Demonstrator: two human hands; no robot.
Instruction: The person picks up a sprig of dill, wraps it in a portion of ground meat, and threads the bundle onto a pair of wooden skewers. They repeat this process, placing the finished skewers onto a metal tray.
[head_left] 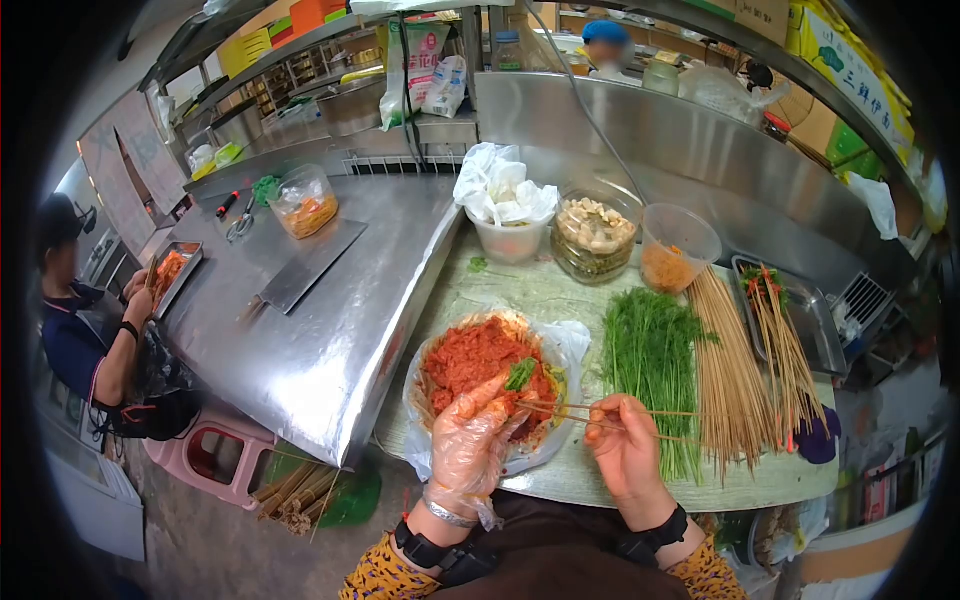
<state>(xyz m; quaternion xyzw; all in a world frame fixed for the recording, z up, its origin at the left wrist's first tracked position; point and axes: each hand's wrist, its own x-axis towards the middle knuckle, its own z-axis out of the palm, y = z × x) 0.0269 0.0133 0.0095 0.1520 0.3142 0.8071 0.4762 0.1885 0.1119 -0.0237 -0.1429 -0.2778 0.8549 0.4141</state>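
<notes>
My left hand [470,430], in a clear plastic glove, is over a bowl lined with a plastic bag [575,350]. Its fingers pinch the tip end of two thin bamboo skewers [570,411], where a bit of red-coated food shows. Red-seasoned minced meat [470,360] fills the bowl, and a green herb leaf [520,374] is just above my fingertips. Bare, my right hand [630,450] grips the skewers farther along, fingers closed around them. Both wrists wear black straps. The exact contents of the left fingers are partly hidden.
Right of the bowl lie green herbs [650,350], loose skewers [735,380] and filled skewers on a metal tray [830,330]. Behind stand a white tub [505,240], a jar [595,235] and a plastic container [680,245]. A cleaver [315,265] lies left; a co-worker [85,330] sits beyond.
</notes>
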